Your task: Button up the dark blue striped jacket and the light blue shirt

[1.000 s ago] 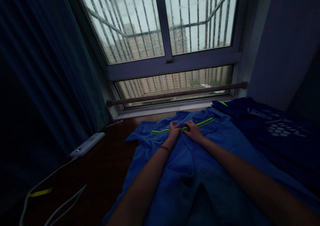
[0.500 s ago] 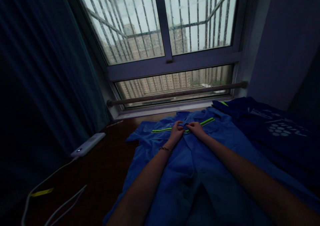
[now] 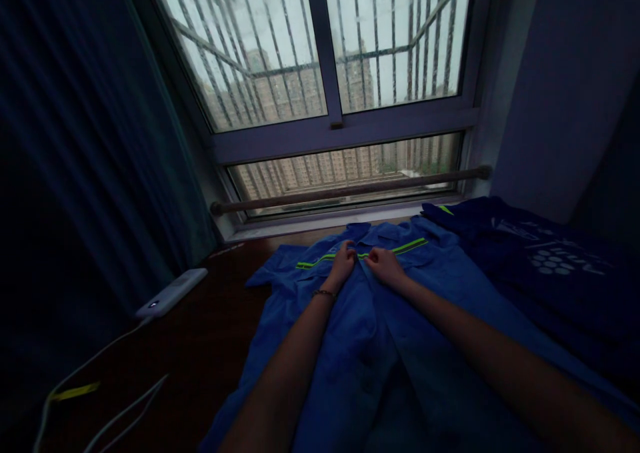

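Observation:
A blue short-sleeved shirt point(image 3: 310, 346) with a yellow-green stripe across its chest lies spread out, collar toward the window. My left hand point(image 3: 344, 261) pinches the edge of its front opening at the stripe. Close beside it, my right hand point(image 3: 384, 265) has its fingers closed on the facing front edge. Between the fingertips the cloth is drawn together; any button there is too small to make out. Below the hands the two front edges part, leaving a dark gap. A bracelet circles my left wrist.
On the right lies a darker blue garment point(image 3: 520, 239) with white print. At left, a white device point(image 3: 173, 293) with a cable point(image 3: 95, 357) and a yellow strip point(image 3: 75, 391) rest on the dark wooden surface point(image 3: 215, 319). A rail point(image 3: 350, 190) crosses before the window; a curtain point(image 3: 115, 139) hangs left.
Both hands have moved slightly down the front opening toward me, still closed on the cloth. The fingers have curled in tighter, and the view has shifted a little.

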